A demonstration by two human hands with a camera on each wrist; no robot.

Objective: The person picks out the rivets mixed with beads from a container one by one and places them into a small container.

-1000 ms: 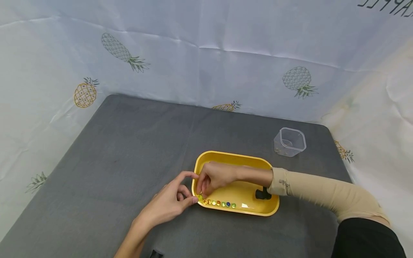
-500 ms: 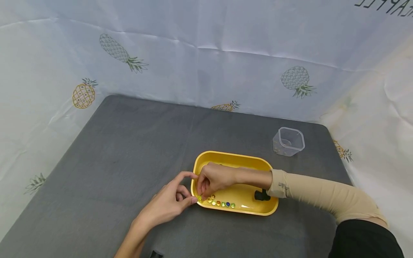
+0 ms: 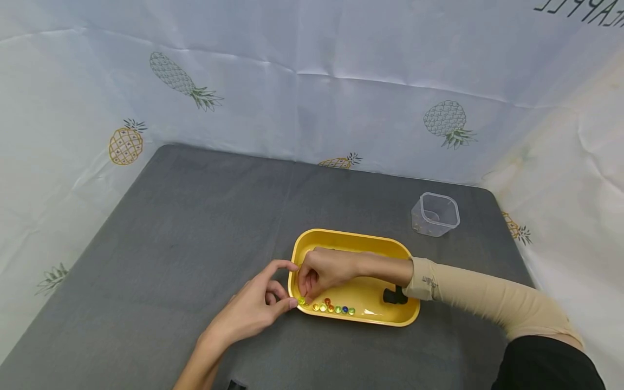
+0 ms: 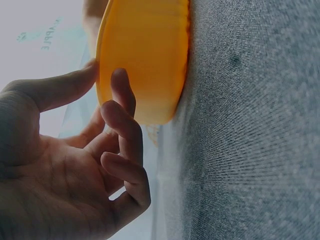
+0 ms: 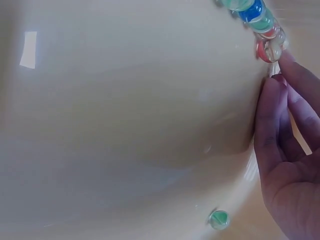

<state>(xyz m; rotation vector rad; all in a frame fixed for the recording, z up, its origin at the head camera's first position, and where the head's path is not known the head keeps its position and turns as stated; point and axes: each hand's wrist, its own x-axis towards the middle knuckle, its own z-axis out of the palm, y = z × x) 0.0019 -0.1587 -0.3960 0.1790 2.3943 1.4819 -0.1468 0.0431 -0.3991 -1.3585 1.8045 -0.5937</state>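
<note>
In the head view a yellow tray (image 3: pixel 361 236) holds a row of coloured glass marbles (image 3: pixel 338 309) along its near wall. One red marble (image 3: pixel 327 301) sits just behind that row, and a yellow-green marble (image 3: pixel 302 300) lies in the near left corner. My left hand (image 3: pixel 255 303) holds the tray's left end from outside, thumb and index fingertip at the rim. My right hand (image 3: pixel 327 270) reaches down inside; in the right wrist view its fingertips (image 5: pixel 282 82) pinch a small clear glassy marble, mostly hidden, beside the row's end. A green marble (image 5: pixel 219 219) lies alone.
A clear plastic tub (image 3: pixel 435 215) stands behind the tray to the right. Grey cloth (image 3: pixel 219 216) covers the table, and pineapple-print curtains (image 3: pixel 292 97) hang around it. A black wrist strap piece (image 3: pixel 395 296) under the right forearm overlaps the tray.
Marbles at the row's left end have shifted: an orange one came out behind the row, and now a red one sits there further right. Both hands stay nearly in place.
</note>
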